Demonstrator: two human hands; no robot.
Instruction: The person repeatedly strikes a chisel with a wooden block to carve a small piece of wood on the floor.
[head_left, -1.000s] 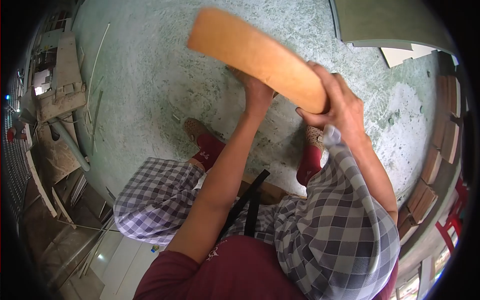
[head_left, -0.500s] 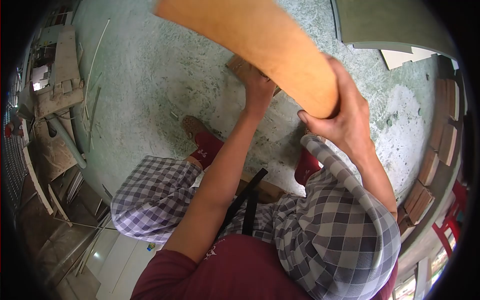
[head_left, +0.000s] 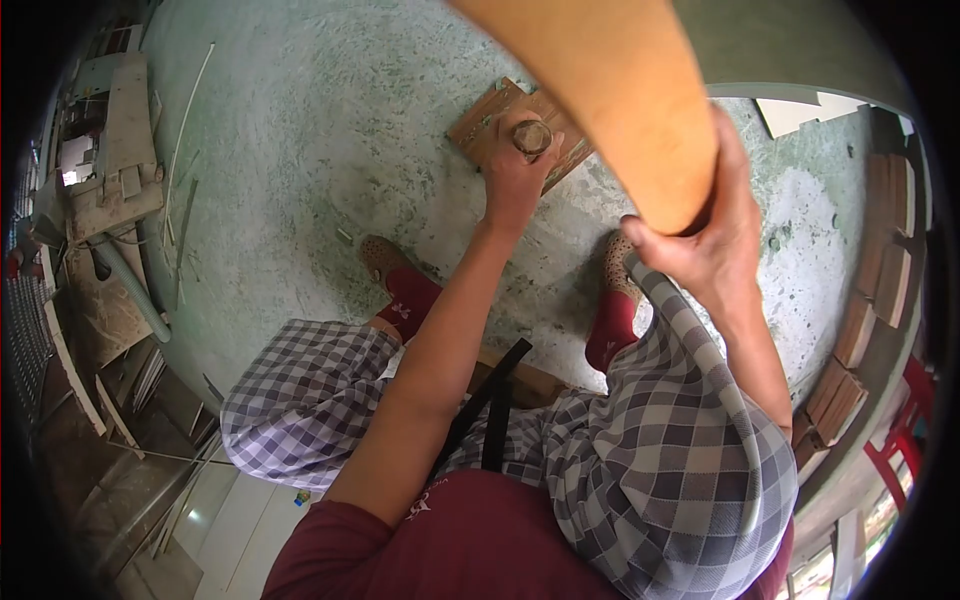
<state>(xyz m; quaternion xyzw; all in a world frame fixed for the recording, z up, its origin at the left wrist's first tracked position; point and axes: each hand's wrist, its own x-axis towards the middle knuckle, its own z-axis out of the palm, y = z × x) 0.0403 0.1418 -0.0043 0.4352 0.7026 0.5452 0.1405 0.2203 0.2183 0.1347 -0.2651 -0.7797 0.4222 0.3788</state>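
Observation:
A long, curved, smooth orange-brown wooden piece (head_left: 630, 110) rises out of the top of the view. My right hand (head_left: 705, 230) grips its near end, thumb on one side and fingers on the other. Below and to the left, my left hand (head_left: 515, 165) is wrapped round a small round object (head_left: 532, 137) with a glassy or metallic top. That hand is over a brown wooden board (head_left: 572, 150) low near the floor. Whether the round object touches the board is hidden.
My feet in maroon socks (head_left: 410, 298) are on the green-grey concrete floor (head_left: 300, 150). Wood scraps (head_left: 115, 190) and a grey pipe (head_left: 133, 285) lie at left. Stacked wooden blocks (head_left: 890, 285) line the right side, near a red plastic chair (head_left: 900, 430). A large grey-green panel (head_left: 800, 45) is at top right.
The curved piece and my right hand have moved to the right. The board and the round object in my left hand now show more fully.

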